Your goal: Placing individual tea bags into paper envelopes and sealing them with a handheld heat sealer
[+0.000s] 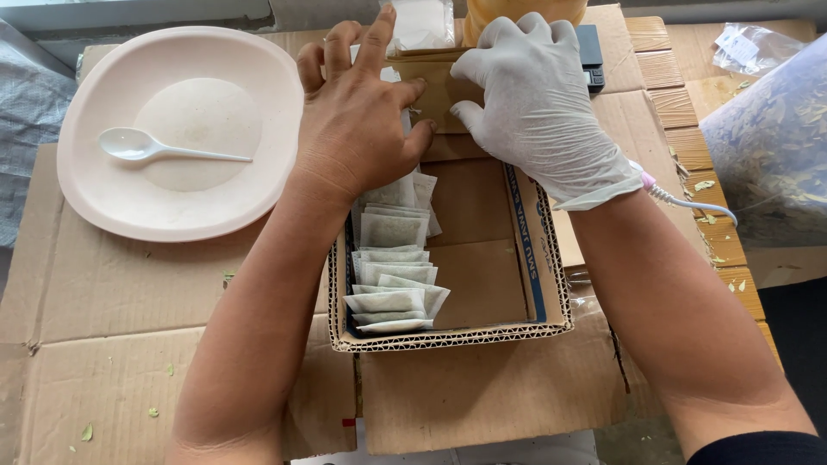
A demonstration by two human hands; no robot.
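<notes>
A shallow open cardboard box (495,331) sits in the middle of the cardboard-covered table. Along its left side lies a row of several small white filter sachets (392,275) filled with greenish powder. My bare left hand (357,112) rests flat at the far end of the box, over the top of the sachet row, fingers spread. My right hand (534,99), in a white glove, lies beside it on the box's far flap, fingers curled down onto the cardboard. What either palm covers is hidden.
A pale pink plate (103,189) with a white plastic spoon (142,146) lies at the left. A big clear bag of dried leaves (771,155) stands at the right. Beyond the hands are a clear packet (422,21), a yellow container (525,9) and a black scale (593,56).
</notes>
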